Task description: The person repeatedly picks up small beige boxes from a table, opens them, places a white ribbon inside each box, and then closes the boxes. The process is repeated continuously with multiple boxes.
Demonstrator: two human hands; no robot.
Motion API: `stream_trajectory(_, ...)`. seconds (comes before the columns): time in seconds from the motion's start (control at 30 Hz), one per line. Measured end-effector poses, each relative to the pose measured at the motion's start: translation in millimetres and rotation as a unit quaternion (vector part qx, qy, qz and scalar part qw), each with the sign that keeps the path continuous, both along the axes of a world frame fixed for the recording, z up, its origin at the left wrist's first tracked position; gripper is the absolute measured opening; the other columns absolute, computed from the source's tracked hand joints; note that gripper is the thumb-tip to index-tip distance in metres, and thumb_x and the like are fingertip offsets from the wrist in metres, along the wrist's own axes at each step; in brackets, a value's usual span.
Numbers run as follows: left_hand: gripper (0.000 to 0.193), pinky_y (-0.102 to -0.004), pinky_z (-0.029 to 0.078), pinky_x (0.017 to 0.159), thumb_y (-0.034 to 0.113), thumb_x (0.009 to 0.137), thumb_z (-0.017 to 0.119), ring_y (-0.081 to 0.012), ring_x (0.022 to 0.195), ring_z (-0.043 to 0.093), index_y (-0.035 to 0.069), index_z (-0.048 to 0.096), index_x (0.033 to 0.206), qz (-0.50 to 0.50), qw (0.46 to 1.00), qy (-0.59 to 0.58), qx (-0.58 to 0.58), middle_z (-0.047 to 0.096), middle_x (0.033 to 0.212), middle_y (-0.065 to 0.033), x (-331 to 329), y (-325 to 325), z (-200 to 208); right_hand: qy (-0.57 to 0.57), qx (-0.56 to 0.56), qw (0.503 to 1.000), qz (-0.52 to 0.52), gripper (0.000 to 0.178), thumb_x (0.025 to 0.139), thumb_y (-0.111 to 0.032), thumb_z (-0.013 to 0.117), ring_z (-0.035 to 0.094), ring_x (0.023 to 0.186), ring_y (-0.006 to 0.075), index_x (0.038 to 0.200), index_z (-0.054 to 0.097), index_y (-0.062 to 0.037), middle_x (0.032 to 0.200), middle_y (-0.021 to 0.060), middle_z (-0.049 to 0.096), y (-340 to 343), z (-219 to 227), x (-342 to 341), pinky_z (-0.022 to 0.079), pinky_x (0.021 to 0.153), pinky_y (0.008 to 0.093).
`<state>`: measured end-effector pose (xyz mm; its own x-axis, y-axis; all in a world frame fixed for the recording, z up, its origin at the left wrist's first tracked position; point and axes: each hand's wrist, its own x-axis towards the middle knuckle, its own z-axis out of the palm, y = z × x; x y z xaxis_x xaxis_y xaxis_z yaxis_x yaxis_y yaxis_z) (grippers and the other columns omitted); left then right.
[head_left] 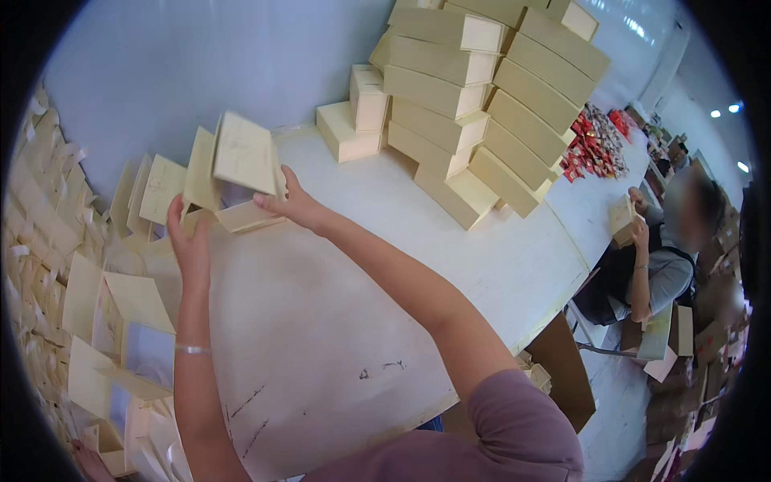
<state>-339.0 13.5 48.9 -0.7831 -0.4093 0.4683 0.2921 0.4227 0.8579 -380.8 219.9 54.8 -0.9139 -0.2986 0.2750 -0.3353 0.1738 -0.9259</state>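
Over the far left part of the white table, both hands are at one cream cardboard box with its flaps standing up. My right hand grips the box's right end, thumb on the near side and fingers behind the raised flap. At the left end, my left hand has its fingers and thumb around the lower edge, partly hidden by the box. The larger flap tilts toward me. Just left of it, another open cream box stands among similar ones.
Closed cream boxes rise in tall stacks at the back. More open boxes line the left side, beside a heap of cream pieces. Red packets lie at the far right. A co-worker sits at right, holding a box.
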Motion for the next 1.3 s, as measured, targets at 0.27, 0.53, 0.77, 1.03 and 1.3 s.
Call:
stream_trajectory(0.27,0.036,-0.0403,0.03,0.095,0.024,0.085,0.048,-0.0235,0.112,0.039,0.005,0.039,0.114,-0.339,0.921,0.079,0.173,0.043,0.113,-0.0122,133.6,47.3,85.6,0.513,0.338,0.699,-0.367,0.07,0.067,-0.021,0.069,0.031,0.117,0.0373,0.128,0.034,-0.0176,0.133,0.0176,0.027,151.9,132.8,-33.0,0.028,0.096,0.0488)
stream_trajectory(0.53,0.032,-0.0332,0.041,0.062,0.034,0.084,0.049,-0.0193,0.06,0.05,0.011,0.048,0.062,-0.621,0.665,0.063,0.411,0.052,0.062,-0.0063,227.7,125.1,181.9,0.503,0.608,0.498,-0.36,0.054,0.07,-0.015,0.061,0.041,0.11,0.0336,0.119,0.04,-0.0089,0.117,0.0184,0.04,221.0,191.7,-76.6,0.035,0.092,0.0462)
stream_trajectory(0.77,0.026,-0.0341,0.026,0.064,0.035,0.078,0.057,-0.0202,0.075,0.038,0.014,0.044,0.069,-0.723,0.629,0.182,0.221,0.046,0.076,-0.0051,215.1,120.9,188.0,0.616,0.453,0.57,-0.302,0.048,0.072,-0.012,0.06,0.047,0.1,0.0318,0.118,0.044,-0.0107,0.116,0.0168,0.041,245.8,222.7,-30.3,0.046,0.077,0.0385)
stream_trajectory(1.03,0.073,-0.0538,0.006,0.101,0.033,0.066,0.069,-0.0334,0.128,0.017,0.012,0.036,0.128,0.112,0.885,0.105,-0.44,0.024,0.136,-0.0157,129.9,30.7,92.8,0.52,0.429,0.697,-0.245,0.05,0.064,-0.001,0.068,0.045,0.106,0.0399,0.112,0.053,-0.0029,0.117,0.0249,0.042,206.7,76.5,178.5,0.042,0.085,0.0429)
stream_trajectory(1.3,0.066,-0.0599,0.009,0.098,0.039,0.074,0.06,-0.0361,0.128,0.014,0.014,0.033,0.129,0.09,0.908,-0.046,-0.407,0.019,0.137,-0.0175,105.9,28.9,-7.3,0.373,0.353,0.848,-0.134,0.047,0.065,0.004,0.062,0.042,0.109,0.0378,0.111,0.051,-0.0018,0.116,0.0214,0.041,179.6,-70.0,200.8,0.04,0.088,0.0411)
